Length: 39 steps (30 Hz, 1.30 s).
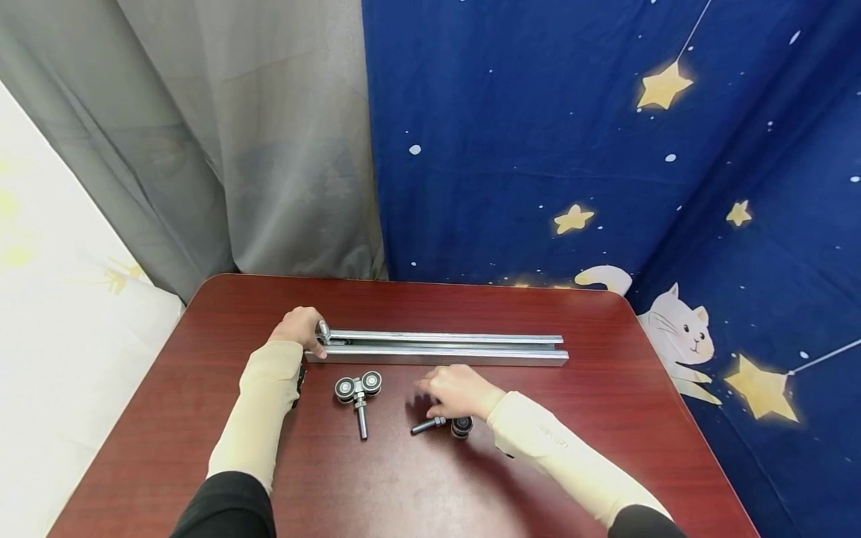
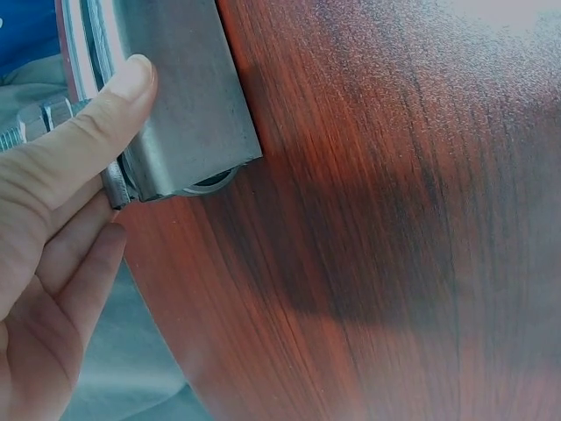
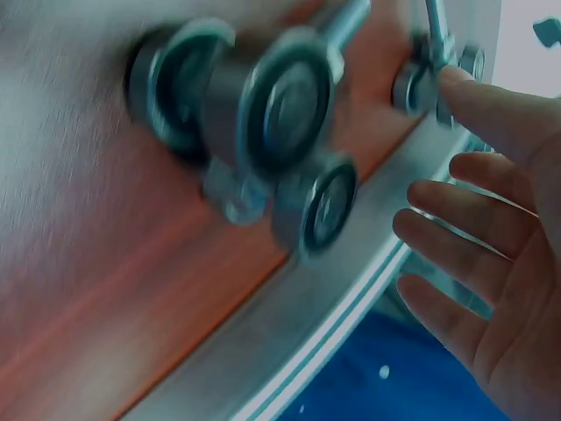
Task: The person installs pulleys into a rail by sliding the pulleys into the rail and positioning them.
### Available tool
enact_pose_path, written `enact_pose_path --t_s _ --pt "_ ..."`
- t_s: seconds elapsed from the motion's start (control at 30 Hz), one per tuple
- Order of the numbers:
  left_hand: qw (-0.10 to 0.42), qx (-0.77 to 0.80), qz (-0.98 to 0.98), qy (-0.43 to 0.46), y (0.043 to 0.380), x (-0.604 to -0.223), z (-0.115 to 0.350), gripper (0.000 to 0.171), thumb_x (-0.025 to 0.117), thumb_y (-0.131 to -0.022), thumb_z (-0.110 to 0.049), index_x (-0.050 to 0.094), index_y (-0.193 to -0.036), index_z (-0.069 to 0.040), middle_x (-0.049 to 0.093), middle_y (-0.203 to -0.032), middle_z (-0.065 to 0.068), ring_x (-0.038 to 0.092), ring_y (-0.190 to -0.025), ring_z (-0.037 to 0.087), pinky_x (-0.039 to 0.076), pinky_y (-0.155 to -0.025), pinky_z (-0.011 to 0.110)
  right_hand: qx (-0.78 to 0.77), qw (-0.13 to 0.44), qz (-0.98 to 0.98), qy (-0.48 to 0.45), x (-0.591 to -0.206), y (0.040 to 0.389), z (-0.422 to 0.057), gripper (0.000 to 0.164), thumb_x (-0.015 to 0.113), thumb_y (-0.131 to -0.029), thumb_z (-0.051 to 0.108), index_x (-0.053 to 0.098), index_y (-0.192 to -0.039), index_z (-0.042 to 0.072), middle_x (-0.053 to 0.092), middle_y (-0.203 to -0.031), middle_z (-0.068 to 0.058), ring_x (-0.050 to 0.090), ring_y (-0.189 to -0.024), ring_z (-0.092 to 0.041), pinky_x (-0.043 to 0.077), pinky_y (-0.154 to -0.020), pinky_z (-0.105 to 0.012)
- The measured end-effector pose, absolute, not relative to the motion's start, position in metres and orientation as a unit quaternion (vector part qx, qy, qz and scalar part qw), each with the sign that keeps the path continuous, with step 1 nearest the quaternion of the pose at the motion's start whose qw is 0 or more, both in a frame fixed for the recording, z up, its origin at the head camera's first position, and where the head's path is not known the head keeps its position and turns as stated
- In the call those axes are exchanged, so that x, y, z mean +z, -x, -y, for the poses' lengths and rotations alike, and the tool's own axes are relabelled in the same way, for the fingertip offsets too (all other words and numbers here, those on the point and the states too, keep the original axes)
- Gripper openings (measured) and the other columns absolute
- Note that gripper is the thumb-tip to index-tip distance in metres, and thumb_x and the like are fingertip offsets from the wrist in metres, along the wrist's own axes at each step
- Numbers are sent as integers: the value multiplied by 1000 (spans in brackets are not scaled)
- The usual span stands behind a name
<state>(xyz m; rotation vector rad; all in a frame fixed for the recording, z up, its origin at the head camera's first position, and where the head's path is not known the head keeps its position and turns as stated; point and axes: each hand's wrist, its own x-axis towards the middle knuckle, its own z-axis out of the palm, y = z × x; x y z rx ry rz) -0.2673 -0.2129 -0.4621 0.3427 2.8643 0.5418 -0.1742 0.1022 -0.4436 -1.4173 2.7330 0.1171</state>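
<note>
A silver metal rail (image 1: 437,358) with a slot along its top lies across the table. My left hand (image 1: 298,329) grips its left end, thumb pressed on the near wall. A threaded bolt (image 2: 37,121) stands out of the slot beside that thumb, and part of a wheel (image 2: 212,186) shows under the rail's end. My right hand (image 1: 460,391), fingers loosely extended and holding nothing, hovers by a roller trolley (image 1: 462,427) with a bolt stem, partly covering it in the head view. Another roller trolley (image 1: 371,382) lies left of it, stem towards me.
The reddish-brown wooden table (image 1: 377,486) has rounded far corners. Behind it hang a grey curtain (image 1: 296,149) and a blue star-patterned curtain (image 1: 484,149). White cloth (image 1: 67,359) covers the area to the left.
</note>
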Motion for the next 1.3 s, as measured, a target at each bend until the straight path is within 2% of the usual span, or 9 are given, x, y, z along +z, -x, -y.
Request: enact_pose_path --t_s 0.03,0.27,0.47,0.6,0.77,0.9,1.07,1.3 --pt "101 184 -971 -116 267 -462 213 32 88 -47 -14 70 -74 -9 65 -78 7 57 -73 24 49 -71 42 44 31 -885 463 -445 172 -99 46 73 -71 37 63 -112 16 64 -88 7 60 -79 -5 50 -65 -25" --pt "105 190 -970 -114 267 -461 215 32 87 -49 -13 70 -75 -8 65 -78 8 57 -73 24 49 -69 42 57 47 -877 474 -458 159 -83 35 73 -71 37 66 -103 23 65 -96 11 61 -88 -4 51 -69 -25" --pt "107 193 -969 -111 267 -461 214 32 87 -49 -13 70 -75 -8 65 -80 8 57 -74 24 49 -69 42 94 42 -885 454 -466 154 -74 18 76 -68 34 64 -79 25 62 -77 13 61 -72 -6 50 -56 -26" --pt "110 191 -969 -110 267 -460 214 31 87 -49 -13 70 -74 -8 65 -78 7 57 -72 24 49 -68 41 109 31 -878 464 -472 151 -71 18 77 -66 32 63 -76 26 60 -73 15 60 -68 -5 49 -54 -24" --pt "117 190 -969 -106 268 -459 215 30 87 -50 -13 70 -74 -8 65 -78 8 57 -73 25 49 -68 42 137 -7 -865 482 -482 148 -70 15 76 -65 31 64 -71 28 60 -71 16 59 -63 -7 47 -50 -23" --pt "120 192 -969 -103 268 -459 214 31 87 -50 -13 70 -75 -8 65 -82 10 58 -75 27 49 -68 42 162 -60 -855 489 -490 145 -70 9 71 -69 28 63 -66 29 60 -67 15 58 -58 -7 46 -46 -23" --pt "125 196 -967 -102 268 -458 215 31 87 -51 -13 69 -75 -8 65 -80 10 57 -73 26 49 -65 42 195 -125 -841 490 -494 142 -69 17 64 -75 25 60 -59 31 57 -61 16 53 -52 -4 42 -41 -22" --pt "121 199 -967 -100 267 -458 213 30 87 -50 -12 70 -74 -8 65 -79 9 57 -72 25 49 -65 41 217 -150 -829 493 -495 138 -70 17 62 -76 27 62 -61 34 57 -63 18 53 -55 -2 40 -43 -20"
